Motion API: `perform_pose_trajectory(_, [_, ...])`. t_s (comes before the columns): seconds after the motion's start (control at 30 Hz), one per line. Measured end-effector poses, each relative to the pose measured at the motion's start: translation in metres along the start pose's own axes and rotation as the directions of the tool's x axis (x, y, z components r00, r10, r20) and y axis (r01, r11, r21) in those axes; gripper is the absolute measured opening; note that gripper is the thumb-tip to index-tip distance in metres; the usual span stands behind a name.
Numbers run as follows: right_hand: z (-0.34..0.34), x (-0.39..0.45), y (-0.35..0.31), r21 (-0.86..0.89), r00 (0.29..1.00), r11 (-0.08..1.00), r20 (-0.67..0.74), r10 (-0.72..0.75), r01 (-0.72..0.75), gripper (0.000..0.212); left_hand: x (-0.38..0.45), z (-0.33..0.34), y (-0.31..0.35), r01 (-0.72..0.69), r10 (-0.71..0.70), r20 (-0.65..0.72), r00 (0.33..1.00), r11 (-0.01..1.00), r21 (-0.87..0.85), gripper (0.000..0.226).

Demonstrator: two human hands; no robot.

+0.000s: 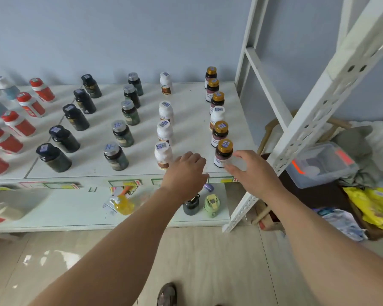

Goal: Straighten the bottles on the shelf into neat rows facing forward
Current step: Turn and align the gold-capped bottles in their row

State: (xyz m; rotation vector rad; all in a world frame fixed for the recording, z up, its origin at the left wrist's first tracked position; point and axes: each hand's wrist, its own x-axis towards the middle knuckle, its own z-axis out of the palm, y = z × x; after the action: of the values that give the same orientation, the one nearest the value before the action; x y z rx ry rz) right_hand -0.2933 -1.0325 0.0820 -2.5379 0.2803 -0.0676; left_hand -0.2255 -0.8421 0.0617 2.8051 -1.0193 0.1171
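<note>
Rows of bottles stand upright on the white shelf (186, 107), running front to back. The rightmost row has gold-capped brown bottles, with one white bottle (217, 117) among them. Its front gold-capped bottle (223, 153) stands at the shelf's front right corner. My right hand (251, 171) is spread just right of this bottle, fingertips at its side and not closed around it. One row to the left are white bottles. My left hand (186, 171) hovers beside the front white bottle (163, 154), fingers bent down, holding nothing. Further left are silver-capped, dark and red rows.
A white perforated upright (314, 120) of the rack slants just right of my right hand. A lower shelf (75, 208) carries a yellow spray bottle (122, 203), a dark cup and a green cup. A clear plastic box (323, 164) and bags lie on the right.
</note>
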Motion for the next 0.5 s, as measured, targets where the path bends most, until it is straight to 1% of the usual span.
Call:
perform_pose_trajectory(0.1, [0.010,0.002,0.028,-0.107,0.997,0.994,0.083,-0.007,0.015,0.059,-0.004,0.027,0.016,0.058,-0.058,0.002,0.998,0.997,-0.053,0.052])
perform_pose_trajectory(0.2, [0.024,0.010,0.053,-0.225,0.993,0.972,0.108,-0.041,0.065,0.060,0.000,0.051,0.025,0.108,-0.109,-0.014,0.994,0.990,-0.092,0.061])
perform_pose_trajectory(0.23, [0.030,0.012,0.060,-0.250,0.994,0.965,0.096,-0.055,0.077,0.060,0.002,0.059,0.025,0.126,-0.129,-0.021,0.991,0.986,-0.108,0.063])
perform_pose_trajectory(0.3, [0.042,0.014,0.072,-0.275,0.994,0.955,0.030,-0.105,0.109,0.057,0.005,0.075,0.026,0.155,-0.164,-0.064,0.984,0.980,-0.126,0.064])
perform_pose_trajectory(0.4, [0.055,0.015,0.082,-0.270,0.981,0.953,-0.096,-0.169,0.137,0.051,0.004,0.095,0.024,0.155,-0.176,-0.190,0.966,0.981,-0.117,0.058])
perform_pose_trajectory(0.5, [0.062,0.015,0.087,-0.295,0.963,0.941,-0.160,-0.218,0.164,0.044,0.004,0.110,0.019,0.120,-0.149,-0.310,0.939,0.987,-0.111,0.050])
